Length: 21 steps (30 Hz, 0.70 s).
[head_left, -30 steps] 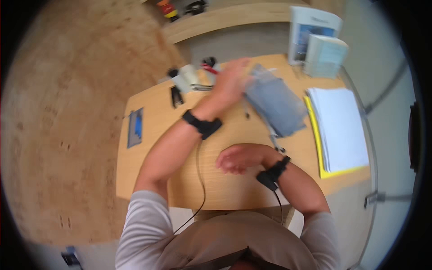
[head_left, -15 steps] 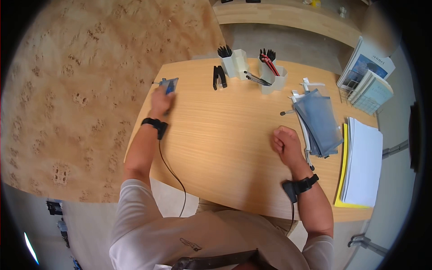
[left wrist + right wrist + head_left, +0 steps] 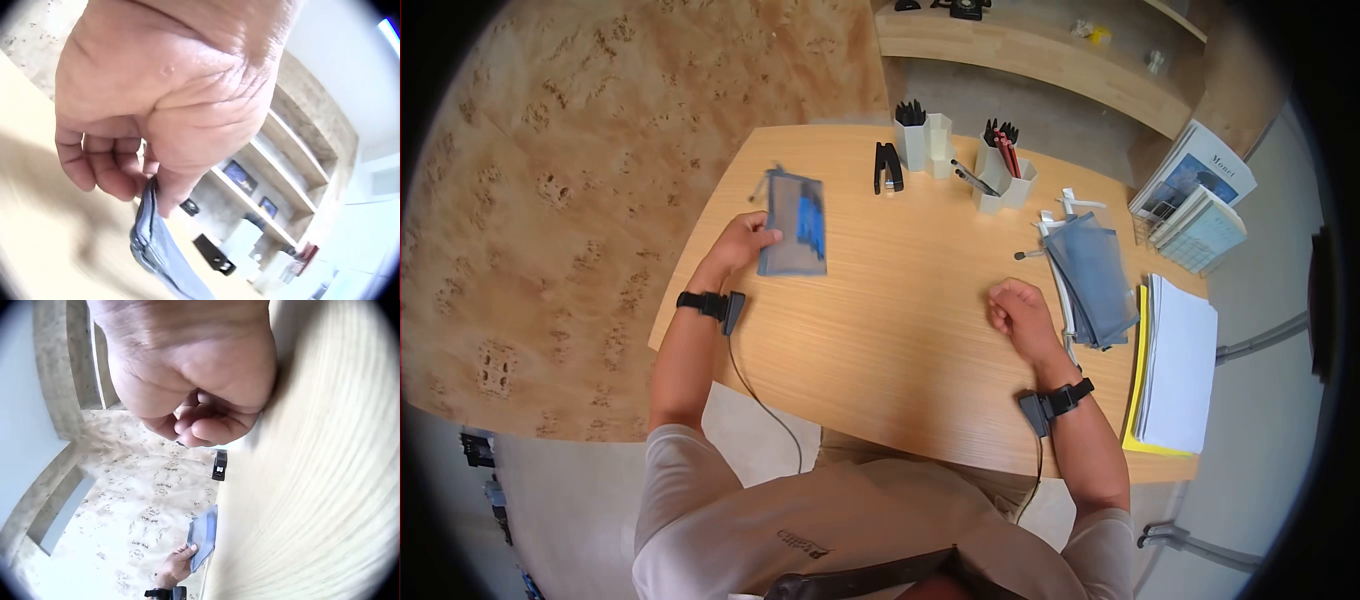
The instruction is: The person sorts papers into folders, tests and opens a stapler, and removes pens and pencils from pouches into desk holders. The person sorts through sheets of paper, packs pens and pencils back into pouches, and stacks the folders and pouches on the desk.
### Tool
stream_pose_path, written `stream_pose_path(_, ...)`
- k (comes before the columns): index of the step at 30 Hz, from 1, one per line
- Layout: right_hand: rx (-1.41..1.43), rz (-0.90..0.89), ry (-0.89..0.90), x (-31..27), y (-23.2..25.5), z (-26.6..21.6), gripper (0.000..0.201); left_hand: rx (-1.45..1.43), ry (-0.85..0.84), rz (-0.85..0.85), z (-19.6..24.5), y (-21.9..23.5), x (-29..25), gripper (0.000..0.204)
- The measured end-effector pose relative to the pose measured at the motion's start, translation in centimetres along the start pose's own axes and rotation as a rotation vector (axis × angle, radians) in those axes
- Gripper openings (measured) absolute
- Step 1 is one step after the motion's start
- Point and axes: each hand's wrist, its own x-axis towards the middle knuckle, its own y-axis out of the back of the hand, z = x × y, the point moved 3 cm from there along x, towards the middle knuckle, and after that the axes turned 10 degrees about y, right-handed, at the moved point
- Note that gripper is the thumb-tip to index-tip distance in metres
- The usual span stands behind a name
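In the head view, my left hand [image 3: 740,245] pinches a see-through grey zip pouch [image 3: 790,235] at its left side, over the left part of the desk. Something blue shows inside the pouch. The left wrist view has the thumb and fingers on the folded edge of the pouch [image 3: 150,240], near its zip. My right hand [image 3: 1025,318] rests at the desk's right side with loosely curled fingers and nothing in them. Just right of that hand lies a stack of similar grey zip pouches [image 3: 1093,275], with white-edged ones underneath.
A black stapler [image 3: 887,168] stands at the back of the desk [image 3: 880,330]. Beside it are white pen holders [image 3: 1004,197] with black and red pens. At right, papers [image 3: 1178,365] lie on a yellow folder [image 3: 1138,400], with books [image 3: 1195,185] in a wire rack behind.
My left hand has swung from the desk's middle to its left edge, taken hold of the pouch lying there and lifted it nearer. My right hand has shifted slightly and stays by the pouch stack.
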Motion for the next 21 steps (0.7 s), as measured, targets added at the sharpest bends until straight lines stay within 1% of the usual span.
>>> stream_pose_path(1,-0.084,-0.005,-0.001,0.1,-0.4,-0.2,0.017,0.084,-0.022,-0.075,2.1,-1.3,-2.0,0.014)
stream_pose_path(2,-0.17,-0.01,-0.002,0.4,-0.8,-0.4,0.016,0.074,-0.03,-0.079,3.5,-2.1,-3.3,0.014)
stream_pose_path(3,-0.182,-0.009,-0.001,0.9,-1.5,-0.2,0.016,0.143,-0.063,-0.23,4.7,-3.3,-4.7,0.014)
stream_pose_path(4,-0.278,0.029,0.205,1.5,-2.4,-0.2,0.016,0.211,-0.094,-0.383,6.0,-4.7,-6.0,0.015)
stream_pose_path(5,-0.372,0.067,0.408,1.9,-3.4,-0.4,0.02,0.291,-0.082,-0.416,7.8,-5.9,-7.5,0.018)
stream_pose_path(6,-0.382,0.072,0.4,2.3,-4.4,-0.2,0.02,0.282,-0.082,-0.427,8.5,-7.0,-8.0,0.018)
stream_pose_path(8,-0.843,0.151,0.713,2.8,-5.8,-1.2,0.028,0.505,-0.437,-0.43,10.4,-9.3,-8.9,0.022)
stream_pose_path(9,-0.85,0.158,0.707,2.8,-5.4,-1.7,0.028,0.502,-0.439,-0.44,11.1,-10.2,-8.9,0.022)
stream_pose_path(11,-0.617,-0.172,0.083,3.2,-5.1,-1.0,0.039,0.675,-0.516,-0.42,12.2,-11.8,-8.8,0.025)
stream_pose_path(12,-0.619,-0.171,0.08,3.0,-5.2,-1.2,0.039,0.672,-0.516,-0.422,12.5,-12.8,-8.6,0.025)
stream_pose_path(14,-0.532,-0.072,0.159,2.6,-5.6,-1.6,0.053,0.541,-0.649,-0.41,13.1,-14.8,-8.8,0.026)
stream_pose_path(15,-0.534,-0.078,0.15,2.1,-6.2,-2.0,0.053,0.533,-0.642,-0.409,13.6,-15.9,-9.1,0.026)
stream_pose_path(17,-0.426,-0.036,0.137,1.5,-6.9,-3.2,0.063,0.413,-0.548,-0.446,15.9,-17.9,-9.6,0.025)
stream_pose_path(18,-0.433,-0.039,0.137,1.4,-6.7,-3.0,0.063,0.406,-0.551,-0.443,16.2,-18.9,-9.2,0.025)
stream_pose_path(20,-0.458,0.016,0.245,1.2,-6.1,-2.9,0.074,0.3,-0.484,-0.379,16.3,-20.4,-7.9,0.023)
stream_pose_path(21,-0.464,0.013,0.244,0.9,-6.1,-3.1,0.074,0.293,-0.486,-0.377,15.9,-21.2,-7.6,0.023)
